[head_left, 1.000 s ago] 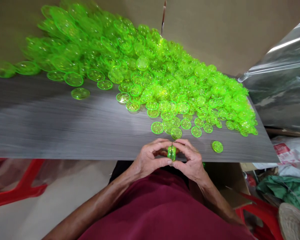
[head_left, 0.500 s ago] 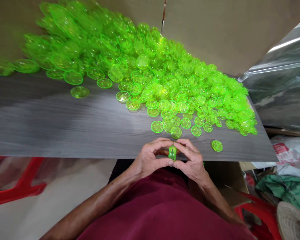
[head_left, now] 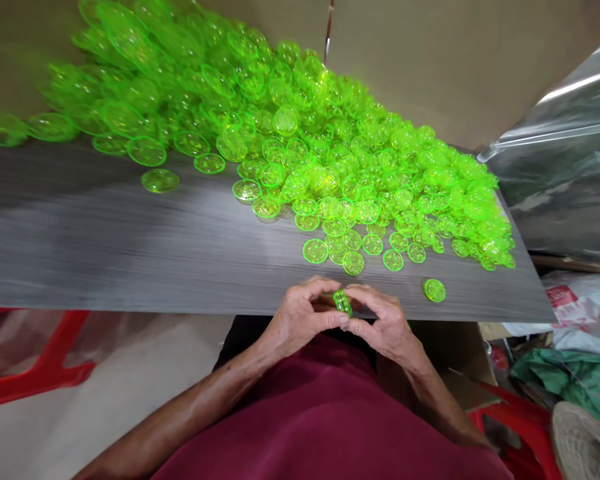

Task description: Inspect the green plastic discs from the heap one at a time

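Between my two hands, at the table's front edge, a small round piece of clear green plastic is held edge-on, with a dark seam between its two halves. My left hand grips it from the left with fingers and thumb. My right hand closes on it from the right, the thumb tips almost meeting below it. Just beyond the fingers lie flat green plastic discs. One thicker green disc sits alone to the right of my right hand.
A big heap of green plastic discs covers the back of the grey table. Cardboard stands behind it, and clear plastic sheeting is at right. Red stools flank me; bags lie at lower right.
The green piece has tilted, its top leaning to the left, and my right index finger has slid lower along it. Both hands stay at the same place. The discs lie unchanged.
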The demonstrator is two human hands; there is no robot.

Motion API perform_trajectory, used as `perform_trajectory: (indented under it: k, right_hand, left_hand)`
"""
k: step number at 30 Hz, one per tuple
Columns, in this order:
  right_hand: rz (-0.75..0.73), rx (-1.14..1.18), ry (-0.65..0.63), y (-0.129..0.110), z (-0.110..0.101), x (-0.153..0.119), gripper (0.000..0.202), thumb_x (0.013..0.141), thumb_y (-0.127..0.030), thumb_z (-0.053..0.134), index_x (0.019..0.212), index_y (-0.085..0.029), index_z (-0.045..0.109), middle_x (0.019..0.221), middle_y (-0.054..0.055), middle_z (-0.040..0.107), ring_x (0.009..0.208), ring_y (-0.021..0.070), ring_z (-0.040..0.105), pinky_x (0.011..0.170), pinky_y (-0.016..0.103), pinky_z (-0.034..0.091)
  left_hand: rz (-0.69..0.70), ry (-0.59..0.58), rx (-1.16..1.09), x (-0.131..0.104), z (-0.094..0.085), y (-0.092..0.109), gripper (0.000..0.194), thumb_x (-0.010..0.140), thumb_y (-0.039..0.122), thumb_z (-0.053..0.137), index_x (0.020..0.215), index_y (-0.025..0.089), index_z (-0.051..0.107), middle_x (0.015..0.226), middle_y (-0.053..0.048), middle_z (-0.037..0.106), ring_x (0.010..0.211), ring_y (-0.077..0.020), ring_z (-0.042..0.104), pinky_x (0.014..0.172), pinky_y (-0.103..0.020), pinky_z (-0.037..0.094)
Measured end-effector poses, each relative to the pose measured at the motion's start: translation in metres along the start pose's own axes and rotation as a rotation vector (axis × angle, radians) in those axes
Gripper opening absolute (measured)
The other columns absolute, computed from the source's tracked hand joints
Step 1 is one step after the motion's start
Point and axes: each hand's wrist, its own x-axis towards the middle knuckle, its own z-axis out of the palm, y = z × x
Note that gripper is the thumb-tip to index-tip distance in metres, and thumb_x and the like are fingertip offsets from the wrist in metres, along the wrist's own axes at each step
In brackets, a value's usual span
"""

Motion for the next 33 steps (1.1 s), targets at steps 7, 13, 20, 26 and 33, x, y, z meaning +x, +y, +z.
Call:
perform_trajectory:
  k: [7, 13, 20, 26, 33]
  right_hand:
    - [0.011, -0.099, 0.016, -0.003, 0.014, -0.005, 0.059, 0.094, -0.021, 0.067, 0.151, -0.03, 0.052, 0.126, 0.012, 0.067, 0.114, 0.0256, 0.069, 0.095, 0.043, 0.062]
    - [0.014, -0.146, 0.099, -0.008, 0.018, 0.0, 0.057, 0.096, -0.014, 0.057, 0.15, -0.03, 0.051, 0.114, 0.009, 0.068, 0.104, 0.0223, 0.07, 0.089, 0.038, 0.063]
    - [0.148, -0.009, 0.128, -0.007, 0.015, 0.003, 0.048, 0.093, -0.017, 0.062, 0.14, -0.027, 0.064, 0.111, 0.007, 0.075, 0.098, 0.0201, 0.073, 0.089, 0.035, 0.063]
    - [0.161, 0.105, 0.053, -0.012, 0.013, 0.005, 0.057, 0.092, -0.028, 0.071, 0.147, -0.03, 0.056, 0.122, 0.008, 0.073, 0.105, 0.0216, 0.072, 0.085, 0.036, 0.064]
    - [0.025, -0.023, 0.037, -0.007, 0.003, 0.009, 0.061, 0.089, -0.033, 0.079, 0.145, -0.033, 0.058, 0.117, 0.008, 0.067, 0.104, 0.0224, 0.068, 0.088, 0.039, 0.063]
  left_hand:
    - [0.132, 0.057, 0.173, -0.001, 0.004, -0.003, 0.045, 0.07, 0.04, 0.088, 0.107, 0.017, 0.078, 0.098, -0.008, 0.076, 0.089, -0.022, 0.07, 0.078, -0.034, 0.058]
    - [0.258, 0.077, 0.298, 0.001, 0.002, 0.005, 0.035, 0.076, 0.04, 0.084, 0.103, 0.019, 0.079, 0.094, -0.007, 0.077, 0.085, -0.0212, 0.069, 0.08, -0.035, 0.055]
    - [0.103, -0.087, 0.158, 0.004, -0.007, 0.017, 0.034, 0.086, 0.049, 0.073, 0.095, 0.016, 0.076, 0.078, -0.004, 0.073, 0.065, -0.0144, 0.063, 0.063, -0.027, 0.051]
    - [-0.282, -0.1, -0.242, 0.01, -0.005, 0.017, 0.057, 0.065, 0.066, 0.086, 0.081, 0.014, 0.068, 0.059, 0.001, 0.064, 0.045, -0.0083, 0.054, 0.043, -0.019, 0.043]
    - [-0.468, -0.219, -0.476, 0.014, -0.006, 0.016, 0.049, 0.06, 0.054, 0.094, 0.071, 0.015, 0.068, 0.05, 0.004, 0.058, 0.036, -0.0044, 0.046, 0.034, -0.016, 0.034]
